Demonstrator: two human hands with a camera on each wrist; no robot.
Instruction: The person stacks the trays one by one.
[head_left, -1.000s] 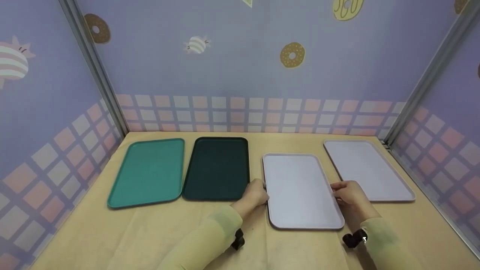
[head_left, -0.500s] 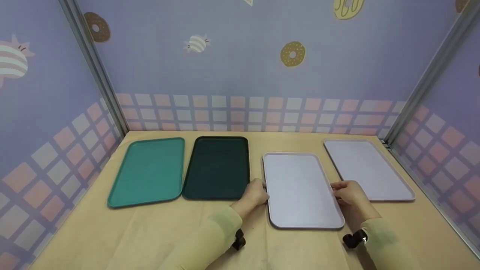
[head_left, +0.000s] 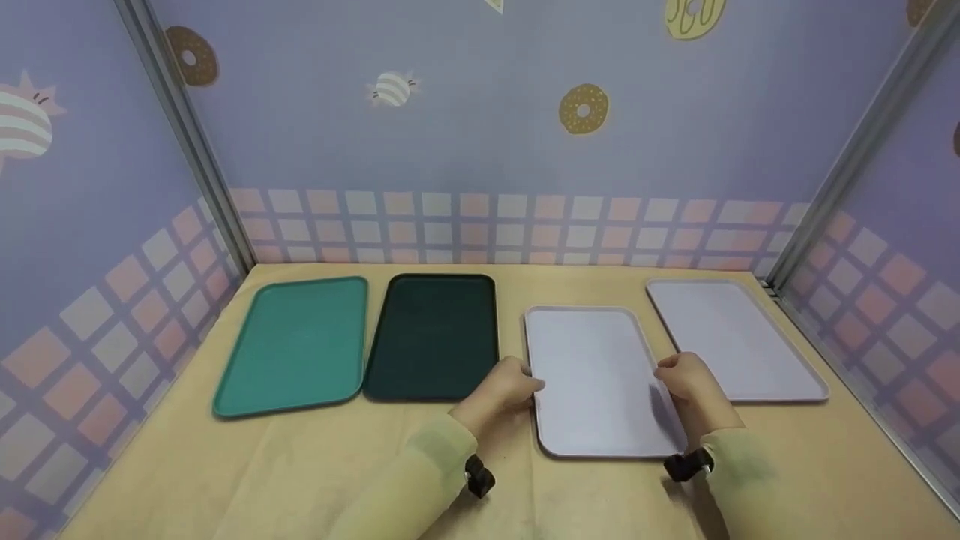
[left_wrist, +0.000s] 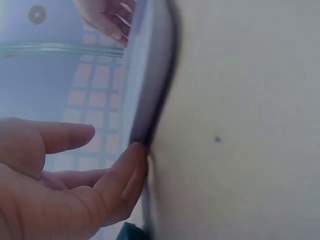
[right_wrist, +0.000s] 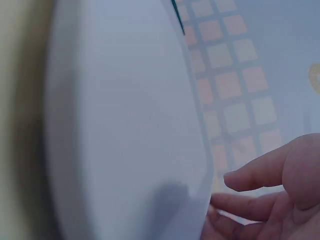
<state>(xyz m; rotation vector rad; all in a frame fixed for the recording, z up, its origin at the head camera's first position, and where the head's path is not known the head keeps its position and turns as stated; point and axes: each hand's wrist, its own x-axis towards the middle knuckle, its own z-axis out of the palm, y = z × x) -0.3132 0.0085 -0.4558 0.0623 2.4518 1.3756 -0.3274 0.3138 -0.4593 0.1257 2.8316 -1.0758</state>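
Observation:
A pale lilac tray (head_left: 600, 397) lies flat between two hands. At its left edge is the left hand (head_left: 501, 388); the left wrist view shows this hand (left_wrist: 65, 190) with fingertips against the tray's rim (left_wrist: 150, 75) and the thumb raised apart. The right hand (head_left: 694, 381) is at the right edge, casting a shadow on the tray. In the right wrist view its thumb stands off the tray (right_wrist: 135, 115), with the other fingers (right_wrist: 250, 205) by the rim, their tips partly hidden.
A teal tray (head_left: 296, 345) lies far left, with a dark green tray (head_left: 435, 337) beside it. Another lilac tray (head_left: 739, 337) lies at the right, behind the right hand. Patterned walls (head_left: 480, 150) enclose the back and sides of the cloth-covered table (head_left: 300, 480).
The right hand has risen slightly and shifted left at the tray's edge, and its shadow now falls on the tray. The left thumb has lifted over the left rim. The trays have not moved.

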